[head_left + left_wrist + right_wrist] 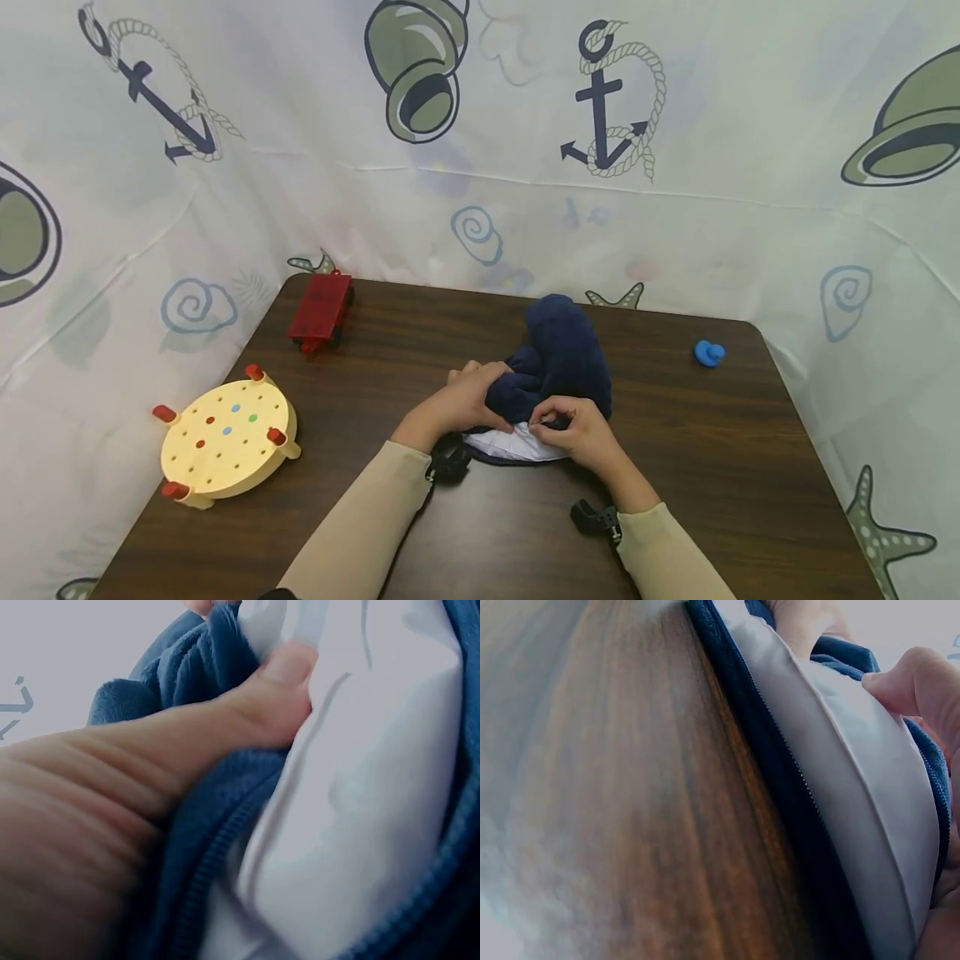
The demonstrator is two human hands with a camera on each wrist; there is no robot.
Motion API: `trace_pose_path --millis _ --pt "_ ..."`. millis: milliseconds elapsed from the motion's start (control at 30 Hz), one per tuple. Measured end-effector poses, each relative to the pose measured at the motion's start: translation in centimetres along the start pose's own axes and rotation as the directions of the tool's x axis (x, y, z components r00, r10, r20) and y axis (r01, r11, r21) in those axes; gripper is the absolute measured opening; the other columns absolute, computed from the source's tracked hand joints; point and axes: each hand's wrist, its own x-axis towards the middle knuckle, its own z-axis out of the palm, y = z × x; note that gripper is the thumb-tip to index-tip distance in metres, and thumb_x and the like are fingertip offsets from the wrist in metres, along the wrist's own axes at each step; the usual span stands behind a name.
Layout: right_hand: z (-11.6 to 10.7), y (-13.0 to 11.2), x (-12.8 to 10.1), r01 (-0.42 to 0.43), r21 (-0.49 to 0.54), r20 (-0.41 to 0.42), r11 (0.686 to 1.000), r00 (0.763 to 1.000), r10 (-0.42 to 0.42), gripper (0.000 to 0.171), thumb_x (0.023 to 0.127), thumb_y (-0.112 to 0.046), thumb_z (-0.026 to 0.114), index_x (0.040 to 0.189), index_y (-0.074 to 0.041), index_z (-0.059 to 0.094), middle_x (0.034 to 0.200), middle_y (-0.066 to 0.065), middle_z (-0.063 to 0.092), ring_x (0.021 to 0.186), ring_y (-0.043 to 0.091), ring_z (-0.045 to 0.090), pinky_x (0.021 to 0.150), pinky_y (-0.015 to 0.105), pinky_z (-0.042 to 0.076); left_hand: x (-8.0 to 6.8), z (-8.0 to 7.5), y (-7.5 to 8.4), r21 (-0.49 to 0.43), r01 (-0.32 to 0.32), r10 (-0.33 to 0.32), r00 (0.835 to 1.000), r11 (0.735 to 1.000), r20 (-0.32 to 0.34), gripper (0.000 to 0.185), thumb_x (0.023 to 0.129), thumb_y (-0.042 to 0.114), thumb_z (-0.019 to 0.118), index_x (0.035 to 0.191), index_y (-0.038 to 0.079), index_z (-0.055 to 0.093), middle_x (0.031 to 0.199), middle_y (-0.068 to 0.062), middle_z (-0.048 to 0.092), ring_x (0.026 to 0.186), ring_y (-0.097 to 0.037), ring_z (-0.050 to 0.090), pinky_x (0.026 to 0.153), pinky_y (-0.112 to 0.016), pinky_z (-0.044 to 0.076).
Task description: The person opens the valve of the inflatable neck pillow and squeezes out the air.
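A navy plush cushion (566, 350) lies bunched on the table, its zipper (799, 776) undone along the near side. Through that opening a smooth white inner (367, 765) shows, with a seam running along it. My left hand (472, 398) grips the cushion's left side, its thumb (281, 682) pressed against the white inner beside the navy fabric. At the right end of the opening, my right hand (577, 427) pinches the cushion's edge with thumb and curled fingers; its thumb (891, 684) touches the white inner. Some fingertips are hidden behind the fabric.
An upturned yellow round toy stool (232, 437) with red-tipped legs lies at the table's left. Behind it sits a red toy wagon (322, 308). A small blue toy (708, 353) is at the far right. Patterned cloth hangs around the brown table (697, 500).
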Motion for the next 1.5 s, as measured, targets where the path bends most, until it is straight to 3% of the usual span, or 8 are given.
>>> trace_pose_path --millis 167,400,867,1167,1333,1500 --pt "0.1 0.1 0.1 0.069 -0.019 -0.012 0.997 0.998 -0.069 0.019 0.090 -0.003 0.086 0.094 -0.022 0.083 0.093 0.003 0.080 0.089 0.010 0.070 0.085 0.022 0.056 0.2 0.0 -0.1 -0.030 -0.030 0.029 0.999 0.999 -0.028 0.072 0.080 0.036 0.099 0.142 0.025 0.064 0.145 0.002 0.067 0.123 -0.026 0.052 0.102 -0.056 0.031" --pt "0.4 0.3 0.1 0.162 -0.061 0.000 0.985 0.987 -0.162 0.021 0.089 -0.004 0.087 0.096 -0.023 0.083 0.090 -0.006 0.079 0.086 0.010 0.071 0.082 0.023 0.058 0.5 0.6 -1.0 -0.066 -0.040 0.037 0.999 0.997 -0.037 0.064 0.083 0.036 0.097 0.138 0.028 0.066 0.143 0.001 0.069 0.122 -0.028 0.052 0.103 -0.060 0.029" --pt "0.2 0.2 0.1 0.090 -0.021 0.031 0.996 0.996 -0.089 0.018 0.091 -0.007 0.087 0.096 -0.023 0.083 0.092 0.001 0.080 0.089 0.012 0.071 0.085 0.023 0.057 0.7 0.9 -1.6 -0.083 -0.057 0.055 0.998 0.995 -0.033 0.060 0.085 0.035 0.096 0.137 0.029 0.067 0.141 0.004 0.069 0.121 -0.026 0.051 0.104 -0.059 0.028" --pt "0.0 0.5 0.0 0.156 -0.024 0.034 0.987 0.987 -0.155 0.017 0.090 -0.006 0.089 0.097 -0.022 0.084 0.091 -0.004 0.079 0.087 0.010 0.071 0.083 0.023 0.058 0.5 0.4 -0.6 -0.056 -0.055 0.055 0.998 0.997 -0.016 0.062 0.085 0.033 0.096 0.138 0.027 0.066 0.144 0.002 0.067 0.123 -0.027 0.050 0.104 -0.059 0.030" --pt "-0.1 0.6 0.0 0.169 -0.029 0.040 0.985 0.985 -0.167 0.015 0.093 -0.007 0.087 0.100 -0.021 0.084 0.093 0.000 0.080 0.089 0.010 0.072 0.086 0.025 0.059 0.8 0.8 -1.1 -0.059 -0.066 0.066 0.998 0.996 -0.009 0.058 0.086 0.033 0.095 0.136 0.028 0.066 0.143 0.002 0.067 0.124 -0.028 0.050 0.106 -0.060 0.029" --pt "-0.2 0.5 0.0 0.103 -0.022 0.036 0.994 0.994 -0.102 0.012 0.095 -0.012 0.086 0.100 -0.023 0.084 0.096 0.000 0.080 0.091 0.011 0.070 0.087 0.025 0.057 0.9 1.1 -1.5 -0.060 -0.093 0.091 0.995 0.994 -0.026 0.049 0.089 0.034 0.092 0.132 0.028 0.067 0.138 0.001 0.068 0.119 -0.028 0.051 0.104 -0.062 0.029"
